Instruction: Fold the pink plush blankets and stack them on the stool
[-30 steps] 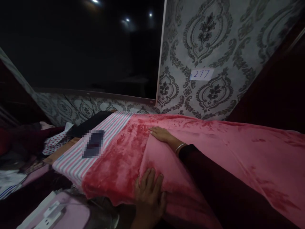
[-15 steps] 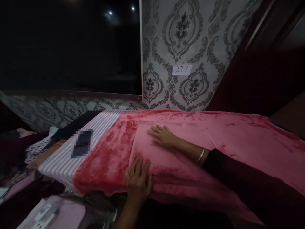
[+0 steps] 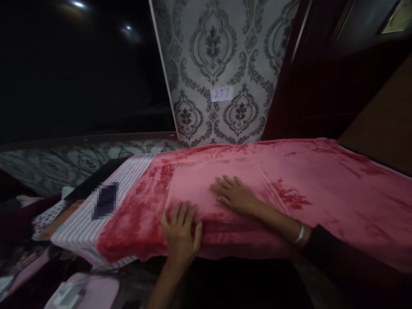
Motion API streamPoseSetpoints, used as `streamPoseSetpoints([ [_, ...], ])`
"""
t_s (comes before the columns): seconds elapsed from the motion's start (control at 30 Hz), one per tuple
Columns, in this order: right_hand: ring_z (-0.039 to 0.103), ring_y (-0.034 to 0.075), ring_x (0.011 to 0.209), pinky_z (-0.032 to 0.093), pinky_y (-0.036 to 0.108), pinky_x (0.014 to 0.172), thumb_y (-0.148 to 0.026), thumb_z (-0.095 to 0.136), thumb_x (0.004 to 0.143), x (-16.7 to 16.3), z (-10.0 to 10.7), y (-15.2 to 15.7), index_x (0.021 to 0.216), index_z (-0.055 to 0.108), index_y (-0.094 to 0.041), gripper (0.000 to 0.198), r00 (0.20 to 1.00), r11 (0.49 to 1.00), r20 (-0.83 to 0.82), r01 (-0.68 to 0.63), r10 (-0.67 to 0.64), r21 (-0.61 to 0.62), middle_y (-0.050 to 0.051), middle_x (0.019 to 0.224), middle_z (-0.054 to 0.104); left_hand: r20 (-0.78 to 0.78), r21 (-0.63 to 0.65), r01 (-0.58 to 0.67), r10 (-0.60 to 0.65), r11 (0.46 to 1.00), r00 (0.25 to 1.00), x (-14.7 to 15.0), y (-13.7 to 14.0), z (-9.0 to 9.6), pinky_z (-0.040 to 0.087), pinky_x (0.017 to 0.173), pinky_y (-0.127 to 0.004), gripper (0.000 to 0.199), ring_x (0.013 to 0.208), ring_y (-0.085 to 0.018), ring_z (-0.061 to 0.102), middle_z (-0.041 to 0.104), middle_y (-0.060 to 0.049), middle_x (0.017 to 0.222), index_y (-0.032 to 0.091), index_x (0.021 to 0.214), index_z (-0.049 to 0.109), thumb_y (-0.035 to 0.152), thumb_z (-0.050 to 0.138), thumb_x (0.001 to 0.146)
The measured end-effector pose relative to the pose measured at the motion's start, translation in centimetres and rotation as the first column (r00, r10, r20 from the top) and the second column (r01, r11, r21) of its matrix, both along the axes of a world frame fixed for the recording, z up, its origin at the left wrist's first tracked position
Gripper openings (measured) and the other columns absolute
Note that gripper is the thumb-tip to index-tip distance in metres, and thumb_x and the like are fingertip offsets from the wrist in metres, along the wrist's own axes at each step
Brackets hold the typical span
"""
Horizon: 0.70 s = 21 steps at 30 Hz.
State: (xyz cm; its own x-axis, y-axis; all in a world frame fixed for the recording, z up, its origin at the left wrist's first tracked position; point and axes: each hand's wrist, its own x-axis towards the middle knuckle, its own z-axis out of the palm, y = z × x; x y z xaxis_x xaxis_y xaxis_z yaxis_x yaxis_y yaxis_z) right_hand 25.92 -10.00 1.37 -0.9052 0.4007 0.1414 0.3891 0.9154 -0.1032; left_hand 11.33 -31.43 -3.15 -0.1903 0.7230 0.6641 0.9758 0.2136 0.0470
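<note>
Left hand [image 3: 182,231]: fingers slightly apart, thumb held out, resting at the near left corner of the pink panel.
Right hand [image 3: 236,195]: fingers fanned apart, palm down on the pink panel — well in from its left edge.
Silver bangle [image 3: 300,233]: around the right wrist, just beside a dark sleeve [image 3: 341,253].
Pink panel [image 3: 193,180]: a smooth rectangle within the red plush cloth; whether a separate layer, I cannot tell.
Red plush cloth [image 3: 135,206]: spread beneath both hands, hanging down along its near edge.
Striped cloth [image 3: 77,227]: showing along the plush's left edge — a pixelated dark item [image 3: 105,201] upon it.
Wallpaper [image 3: 212,43]: behind, bearing a "277" paper label [image 3: 222,93].
</note>
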Motion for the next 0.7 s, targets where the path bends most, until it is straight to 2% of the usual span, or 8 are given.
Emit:
streamPoseSetpoints([
  [0.07, 0.026, 0.036, 0.153, 0.022, 0.065, 0.119, -0.049, 0.039, 0.105, 1.9, -1.3, -1.1, 0.156, 0.044, -0.034, 0.053, 0.999, 0.999, -0.05, 0.018, -0.017, 0.03, 0.008, 0.166, 0.032, -0.007, -0.057, 0.08, -0.08, 0.995, 0.997, 1.8, 1.4, 0.7, 0.021, 0.122, -0.062, 0.05, 0.144, -0.033, 0.045, 0.054, -0.012, 0.152, 0.023, 0.144, 0.055, 0.032, 0.052, 0.096],
  [0.17, 0.025, 0.038, 0.153, 0.022, 0.069, 0.117, -0.048, 0.043, 0.104, 3.9, -3.2, -1.6, 0.155, 0.044, -0.034, 0.053, 0.989, 0.989, -0.094, 0.124, -0.117, 0.077, 0.008, 0.165, 0.035, -0.014, -0.134, 0.134, -0.137, 0.982, 0.99, 4.1, 3.3, 0.0, 0.023, 0.12, -0.064, 0.056, 0.148, -0.037, 0.037, 0.044, -0.009, 0.16, 0.025, 0.15, 0.05, 0.036, 0.054, 0.095],
  [0.3, 0.025, 0.039, 0.153, 0.024, 0.067, 0.117, -0.047, 0.049, 0.102, 5.2, -5.1, -1.8, 0.156, 0.044, -0.034, 0.056, 0.968, 0.969, -0.148, 0.219, -0.201, 0.118, 0.007, 0.165, 0.035, -0.037, -0.155, 0.123, -0.13, 0.98, 0.991, 4.7, 3.9, -2.1, 0.021, 0.121, -0.064, 0.057, 0.146, -0.037, 0.04, 0.046, -0.007, 0.159, 0.029, 0.152, 0.049, 0.034, 0.055, 0.095],
  [0.43, 0.028, 0.039, 0.151, 0.027, 0.064, 0.118, -0.046, 0.052, 0.1, 5.8, -5.9, -2.4, 0.154, 0.046, -0.034, 0.055, 0.954, 0.958, -0.204, 0.252, -0.221, 0.14, 0.007, 0.163, 0.038, -0.067, -0.158, 0.126, -0.138, 0.979, 0.988, 4.2, 3.5, -2.7, 0.02, 0.121, -0.062, 0.056, 0.145, -0.037, 0.041, 0.048, -0.006, 0.158, 0.029, 0.15, 0.051, 0.031, 0.056, 0.095],
  [0.5, 0.03, 0.038, 0.151, 0.028, 0.063, 0.118, -0.045, 0.054, 0.1, 6.3, -5.9, -2.5, 0.153, 0.048, -0.034, 0.055, 0.951, 0.956, -0.205, 0.261, -0.231, 0.135, 0.007, 0.163, 0.038, -0.074, -0.147, 0.131, -0.143, 0.98, 0.987, 3.9, 3.3, -2.3, 0.023, 0.12, -0.061, 0.055, 0.144, -0.037, 0.042, 0.05, -0.006, 0.156, 0.029, 0.149, 0.053, 0.03, 0.057, 0.094],
  [0.57, 0.032, 0.038, 0.15, 0.03, 0.061, 0.117, -0.044, 0.054, 0.1, 7.1, -5.4, -2.5, 0.153, 0.049, -0.032, 0.054, 0.957, 0.963, -0.181, 0.249, -0.227, 0.106, 0.007, 0.163, 0.038, -0.061, -0.14, 0.157, -0.167, 0.978, 0.984, 3.6, 3.2, -1.5, 0.03, 0.116, -0.059, 0.05, 0.14, -0.036, 0.047, 0.056, -0.007, 0.152, 0.028, 0.144, 0.057, 0.029, 0.056, 0.094],
  [0.7, 0.045, 0.031, 0.144, 0.035, 0.054, 0.117, -0.04, 0.041, 0.105, 7.6, -2.3, -1.2, 0.151, 0.052, -0.026, 0.049, 0.967, 0.981, -0.165, 0.196, -0.192, 0.011, 0.01, 0.155, 0.05, 0.028, -0.173, 0.222, -0.221, 0.96, 0.975, 3.1, 4.1, 1.5, 0.046, 0.103, -0.048, 0.036, 0.118, -0.027, 0.064, 0.072, -0.008, 0.128, 0.025, 0.125, 0.071, 0.023, 0.046, 0.099],
])
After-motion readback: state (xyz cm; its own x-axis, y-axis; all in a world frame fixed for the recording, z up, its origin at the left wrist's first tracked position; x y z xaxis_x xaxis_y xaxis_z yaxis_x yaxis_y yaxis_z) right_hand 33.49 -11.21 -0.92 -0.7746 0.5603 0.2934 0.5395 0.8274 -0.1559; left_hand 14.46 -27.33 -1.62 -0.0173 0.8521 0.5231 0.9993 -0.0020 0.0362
